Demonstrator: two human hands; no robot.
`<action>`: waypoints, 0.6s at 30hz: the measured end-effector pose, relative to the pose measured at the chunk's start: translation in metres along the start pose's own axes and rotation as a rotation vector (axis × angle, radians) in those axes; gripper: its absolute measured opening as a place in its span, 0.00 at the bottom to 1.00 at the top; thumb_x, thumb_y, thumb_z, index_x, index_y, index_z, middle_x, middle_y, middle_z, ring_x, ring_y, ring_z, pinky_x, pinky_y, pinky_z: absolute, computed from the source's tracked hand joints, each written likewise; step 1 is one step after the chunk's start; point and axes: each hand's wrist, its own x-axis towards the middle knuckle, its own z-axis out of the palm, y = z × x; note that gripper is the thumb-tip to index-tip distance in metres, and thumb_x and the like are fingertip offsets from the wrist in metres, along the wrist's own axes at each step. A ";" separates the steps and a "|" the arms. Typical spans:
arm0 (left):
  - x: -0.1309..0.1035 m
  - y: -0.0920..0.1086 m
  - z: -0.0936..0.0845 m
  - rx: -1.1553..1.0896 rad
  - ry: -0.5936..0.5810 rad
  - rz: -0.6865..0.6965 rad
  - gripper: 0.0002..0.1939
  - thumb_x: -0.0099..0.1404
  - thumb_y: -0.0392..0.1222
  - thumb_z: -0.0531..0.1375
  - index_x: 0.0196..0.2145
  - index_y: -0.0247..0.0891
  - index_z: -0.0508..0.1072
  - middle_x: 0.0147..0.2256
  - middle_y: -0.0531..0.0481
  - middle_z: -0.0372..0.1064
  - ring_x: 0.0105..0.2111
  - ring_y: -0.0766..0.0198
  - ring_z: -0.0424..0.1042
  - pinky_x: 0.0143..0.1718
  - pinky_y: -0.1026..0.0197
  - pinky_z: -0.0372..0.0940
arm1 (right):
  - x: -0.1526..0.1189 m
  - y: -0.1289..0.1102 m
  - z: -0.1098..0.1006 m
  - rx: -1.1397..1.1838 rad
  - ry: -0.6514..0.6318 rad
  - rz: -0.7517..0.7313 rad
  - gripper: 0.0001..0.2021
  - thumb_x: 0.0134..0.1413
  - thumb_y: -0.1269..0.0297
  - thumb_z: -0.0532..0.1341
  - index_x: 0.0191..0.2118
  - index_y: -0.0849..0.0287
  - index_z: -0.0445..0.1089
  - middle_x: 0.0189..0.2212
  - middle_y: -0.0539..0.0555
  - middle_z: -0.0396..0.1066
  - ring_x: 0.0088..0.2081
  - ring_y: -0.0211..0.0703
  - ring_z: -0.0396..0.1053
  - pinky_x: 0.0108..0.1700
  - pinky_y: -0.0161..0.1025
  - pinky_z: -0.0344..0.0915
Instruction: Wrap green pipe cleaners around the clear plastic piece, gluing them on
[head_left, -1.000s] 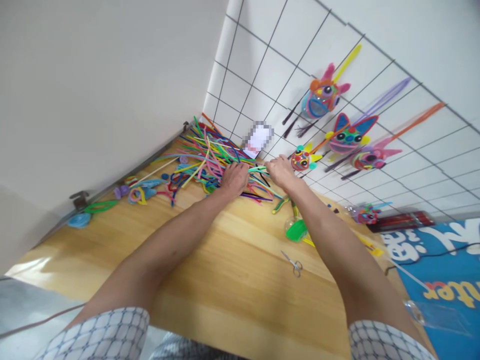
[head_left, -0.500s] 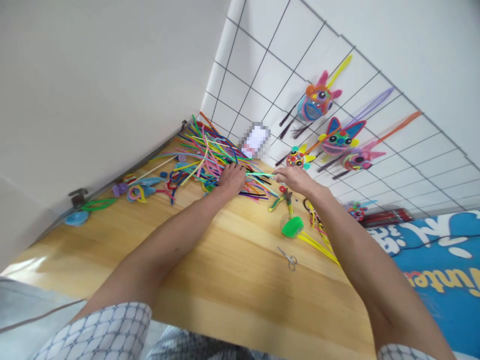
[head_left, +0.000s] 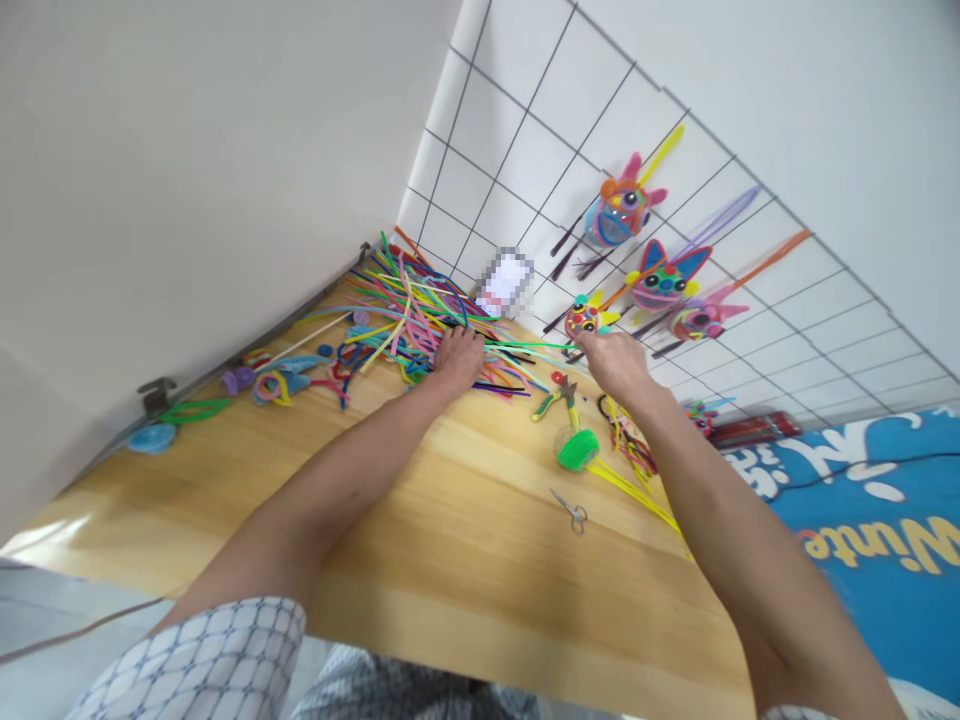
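Pipe cleaners (head_left: 409,305) lie in a loose, many-coloured heap at the far corner of the wooden table (head_left: 465,540), about 11 o'clock from the table's middle: pink, yellow, green, blue and orange stems crossing one another, some bent into loops. One green pipe cleaner (head_left: 529,346) runs straight out of the heap toward 3 o'clock, stretched between the two hands. The left hand (head_left: 459,358) rests palm down on the heap's near edge, fingers curled over the stems; how tightly they close cannot be told. The right hand (head_left: 616,362) pinches the green stem's far end, its fingertips hidden behind its own knuckles. Beside the right wrist, at 7 o'clock from it, lie small pliers (head_left: 553,396), a green roll (head_left: 577,449) and yellow stems, with small scissors (head_left: 570,511) nearer. The right forearm covers part of a dark tangle on the table, and a blurred patch on the wire grid (head_left: 525,120) cannot be read.
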 end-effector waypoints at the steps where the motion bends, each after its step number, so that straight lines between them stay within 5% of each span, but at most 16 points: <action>1: 0.000 -0.001 0.000 -0.004 0.001 -0.004 0.17 0.80 0.36 0.55 0.58 0.30 0.80 0.57 0.31 0.77 0.61 0.42 0.71 0.62 0.46 0.61 | -0.005 0.010 0.002 -0.012 0.050 0.001 0.15 0.72 0.69 0.56 0.49 0.60 0.82 0.39 0.67 0.83 0.42 0.56 0.77 0.41 0.45 0.64; 5: 0.002 -0.003 0.003 -0.027 0.025 -0.043 0.18 0.79 0.39 0.57 0.59 0.30 0.79 0.59 0.31 0.76 0.62 0.41 0.70 0.64 0.46 0.62 | -0.036 0.058 0.016 0.018 0.283 -0.011 0.20 0.74 0.65 0.53 0.40 0.62 0.83 0.41 0.68 0.79 0.45 0.58 0.72 0.47 0.49 0.64; 10: 0.003 -0.003 0.004 -0.056 0.087 -0.113 0.23 0.78 0.43 0.59 0.66 0.30 0.73 0.67 0.28 0.67 0.65 0.40 0.68 0.66 0.44 0.61 | -0.105 0.108 0.048 0.229 0.486 0.118 0.16 0.71 0.59 0.55 0.38 0.57 0.80 0.35 0.62 0.78 0.42 0.56 0.71 0.49 0.51 0.66; 14: 0.002 -0.002 0.002 -0.066 0.101 -0.145 0.24 0.76 0.43 0.60 0.65 0.30 0.73 0.69 0.28 0.65 0.65 0.39 0.67 0.66 0.43 0.61 | -0.169 0.103 0.073 0.449 0.545 0.244 0.18 0.70 0.49 0.56 0.38 0.54 0.77 0.36 0.59 0.79 0.41 0.54 0.73 0.46 0.50 0.68; 18: 0.002 -0.002 0.000 -0.082 0.084 -0.120 0.23 0.76 0.45 0.59 0.62 0.30 0.76 0.62 0.29 0.73 0.63 0.37 0.68 0.64 0.42 0.61 | -0.217 0.065 0.090 0.652 0.485 0.489 0.25 0.65 0.34 0.59 0.39 0.53 0.76 0.31 0.56 0.77 0.33 0.51 0.71 0.39 0.47 0.66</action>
